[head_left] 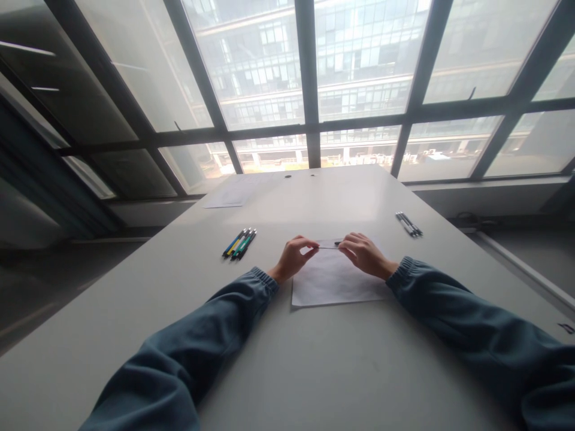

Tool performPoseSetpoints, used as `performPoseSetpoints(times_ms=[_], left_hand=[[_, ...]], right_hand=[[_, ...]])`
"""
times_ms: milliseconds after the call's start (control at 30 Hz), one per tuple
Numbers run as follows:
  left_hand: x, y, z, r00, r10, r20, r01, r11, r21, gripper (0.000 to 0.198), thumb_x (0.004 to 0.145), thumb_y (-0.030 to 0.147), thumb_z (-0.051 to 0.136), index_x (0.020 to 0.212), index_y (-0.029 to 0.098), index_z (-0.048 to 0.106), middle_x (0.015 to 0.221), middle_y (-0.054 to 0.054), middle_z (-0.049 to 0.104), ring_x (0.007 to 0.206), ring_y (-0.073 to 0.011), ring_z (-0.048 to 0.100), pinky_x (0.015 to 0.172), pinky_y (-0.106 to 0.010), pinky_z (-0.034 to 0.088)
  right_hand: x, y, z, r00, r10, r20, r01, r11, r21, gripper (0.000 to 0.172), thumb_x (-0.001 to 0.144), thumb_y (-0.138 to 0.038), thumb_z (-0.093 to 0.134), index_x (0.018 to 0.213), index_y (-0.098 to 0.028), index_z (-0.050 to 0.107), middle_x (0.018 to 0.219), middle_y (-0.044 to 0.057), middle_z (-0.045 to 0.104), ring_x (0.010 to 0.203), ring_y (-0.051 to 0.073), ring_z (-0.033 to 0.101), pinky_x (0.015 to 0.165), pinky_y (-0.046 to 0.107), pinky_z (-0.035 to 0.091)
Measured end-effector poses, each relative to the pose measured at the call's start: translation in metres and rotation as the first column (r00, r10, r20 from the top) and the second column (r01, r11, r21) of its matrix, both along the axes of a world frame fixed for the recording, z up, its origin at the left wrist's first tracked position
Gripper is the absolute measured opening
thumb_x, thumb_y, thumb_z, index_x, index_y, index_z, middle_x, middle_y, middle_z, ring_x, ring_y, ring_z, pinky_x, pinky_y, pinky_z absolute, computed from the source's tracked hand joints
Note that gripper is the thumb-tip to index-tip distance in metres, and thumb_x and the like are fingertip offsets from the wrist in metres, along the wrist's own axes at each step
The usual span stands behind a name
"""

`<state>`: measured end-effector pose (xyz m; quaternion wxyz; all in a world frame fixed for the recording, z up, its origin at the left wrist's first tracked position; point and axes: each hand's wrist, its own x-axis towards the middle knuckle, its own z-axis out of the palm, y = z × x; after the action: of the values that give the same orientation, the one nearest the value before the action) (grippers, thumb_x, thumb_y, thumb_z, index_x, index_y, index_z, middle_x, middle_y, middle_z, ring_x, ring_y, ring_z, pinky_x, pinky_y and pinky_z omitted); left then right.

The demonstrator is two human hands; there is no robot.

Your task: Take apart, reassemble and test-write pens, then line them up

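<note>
Over a white paper sheet point(335, 281), both of my hands meet at a thin dark rod point(329, 248) that looks like a pen refill. Thumb and fingertips of my left hand point(294, 257) pinch its left end. My right hand point(365, 254) is closed around the other end. A small black tip point(338, 243), perhaps of a pen, pokes out from the right fingers; the rest of it is hidden by the hand. Left of my hands lie several coloured pens point(240, 243) in blue, yellow and green. Several white-and-black pens point(408, 224) lie to the right.
The long white table point(251, 359) reaches to the windows. More paper point(227, 194) lies at its far left, and a dark round spot point(288, 176) shows near the far edge. A small dark object point(566, 328) is at the right edge of view.
</note>
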<state>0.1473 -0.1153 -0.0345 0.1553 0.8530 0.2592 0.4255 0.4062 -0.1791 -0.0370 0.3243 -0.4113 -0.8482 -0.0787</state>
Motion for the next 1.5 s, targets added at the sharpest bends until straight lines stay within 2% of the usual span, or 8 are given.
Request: performPoseSetpoints(times_ms=[333,567,900,1233,1367,1433,1500], left_hand=[[0.003,-0.001,-0.002,0.996,-0.086,0.016,0.085,0.994,0.062,0.011,0.087,0.028,0.075,0.090,0.019,0.080,0.081,-0.006,0.076,0.075,-0.0165,0.066,0.071,-0.029,0.055],[0.005,-0.003,-0.001,0.993,-0.119,0.006,0.118,0.988,0.104,0.012,0.089,0.027,0.072,0.091,0.017,0.079,0.081,-0.007,0.076,0.077,-0.0172,0.066,0.073,-0.030,0.056],[0.003,-0.001,0.000,0.991,-0.132,-0.021,0.133,0.984,0.121,0.016,0.090,0.031,0.071,0.093,0.019,0.080,0.081,-0.007,0.076,0.076,-0.0177,0.065,0.071,-0.031,0.056],[0.002,-0.002,0.005,0.989,-0.129,-0.076,0.141,0.972,0.187,0.015,0.094,0.027,0.064,0.090,0.020,0.077,0.079,-0.005,0.073,0.077,-0.0170,0.061,0.074,-0.031,0.053],[0.000,0.002,0.006,0.995,-0.095,-0.040,0.101,0.976,0.191,0.016,0.095,0.028,0.064,0.089,0.019,0.076,0.077,-0.005,0.072,0.076,-0.0173,0.061,0.073,-0.031,0.053],[-0.001,0.004,0.007,0.997,-0.072,-0.012,0.073,0.980,0.187,0.016,0.094,0.028,0.064,0.087,0.019,0.076,0.078,-0.005,0.073,0.076,-0.0174,0.062,0.074,-0.032,0.053],[-0.002,0.006,0.009,0.999,-0.054,0.002,0.053,0.982,0.180,0.016,0.094,0.028,0.065,0.086,0.019,0.076,0.079,-0.005,0.073,0.077,-0.0175,0.062,0.074,-0.032,0.052]], right_hand=[[-0.004,-0.003,0.005,0.996,0.069,0.058,-0.072,0.996,0.053,0.025,0.104,-0.023,0.045,0.091,-0.018,0.065,0.086,0.008,0.065,0.082,0.021,0.053,0.077,0.035,0.041],[-0.002,-0.004,0.007,0.993,0.074,0.087,-0.081,0.994,0.078,0.027,0.104,-0.021,0.043,0.091,-0.019,0.065,0.085,0.008,0.063,0.082,0.021,0.052,0.076,0.035,0.040],[-0.004,-0.005,0.008,0.994,0.066,0.084,-0.072,0.994,0.079,0.026,0.104,-0.022,0.044,0.090,-0.018,0.066,0.084,0.008,0.064,0.080,0.020,0.052,0.076,0.035,0.040],[-0.006,-0.005,0.007,0.994,0.078,0.070,-0.081,0.996,0.048,0.027,0.104,-0.025,0.045,0.091,-0.019,0.067,0.085,0.008,0.065,0.081,0.020,0.054,0.077,0.035,0.042],[-0.003,-0.002,0.004,0.999,0.001,-0.037,0.000,1.000,0.025,0.025,0.103,-0.025,0.044,0.105,-0.020,0.068,0.097,0.010,0.067,0.089,0.022,0.056,0.083,0.037,0.045],[0.000,0.001,0.001,0.988,-0.126,-0.089,0.127,0.992,0.005,0.026,0.102,-0.021,0.043,0.113,-0.018,0.067,0.102,0.011,0.068,0.094,0.024,0.057,0.086,0.038,0.045],[0.003,0.004,-0.002,0.956,-0.281,-0.079,0.280,0.960,-0.030,0.028,0.100,-0.017,0.045,0.119,-0.016,0.065,0.107,0.013,0.067,0.099,0.026,0.056,0.087,0.039,0.044]])
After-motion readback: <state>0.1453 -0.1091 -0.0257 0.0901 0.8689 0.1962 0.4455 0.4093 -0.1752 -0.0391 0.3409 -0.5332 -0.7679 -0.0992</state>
